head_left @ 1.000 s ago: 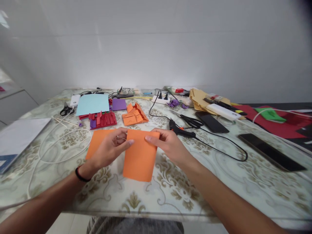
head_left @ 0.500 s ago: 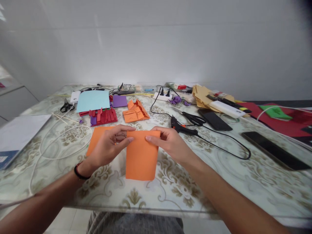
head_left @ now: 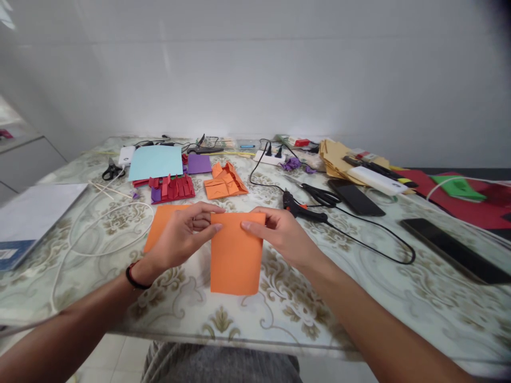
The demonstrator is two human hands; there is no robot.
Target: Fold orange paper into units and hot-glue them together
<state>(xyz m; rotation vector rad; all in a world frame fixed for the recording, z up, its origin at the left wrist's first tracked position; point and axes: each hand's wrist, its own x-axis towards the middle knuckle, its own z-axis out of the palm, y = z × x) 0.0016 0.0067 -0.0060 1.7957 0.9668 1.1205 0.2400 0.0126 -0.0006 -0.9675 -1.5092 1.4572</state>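
Observation:
An orange sheet of paper (head_left: 236, 263) stands upright above the table in front of me, held by its upper corners. My left hand (head_left: 186, 234) pinches the upper left corner, thumb on the near face. At the upper right, my right hand (head_left: 281, 234) grips the sheet the same way. Behind my left hand lies another orange sheet (head_left: 162, 226), partly covered by that hand. Beyond the held paper sit folded orange paper pieces (head_left: 225, 182) and folded red paper pieces (head_left: 175, 189).
A black glue gun (head_left: 301, 208) and black-handled scissors (head_left: 319, 194) lie to the right, with two dark phones (head_left: 455, 250) past them. A white cable (head_left: 72, 234) loops at left near a white-and-blue pad (head_left: 40, 218). A power strip (head_left: 269, 157) sits at the back.
The whole view has shifted slightly, with everything appearing a little further right. Both hands keep the same hold on the orange sheet.

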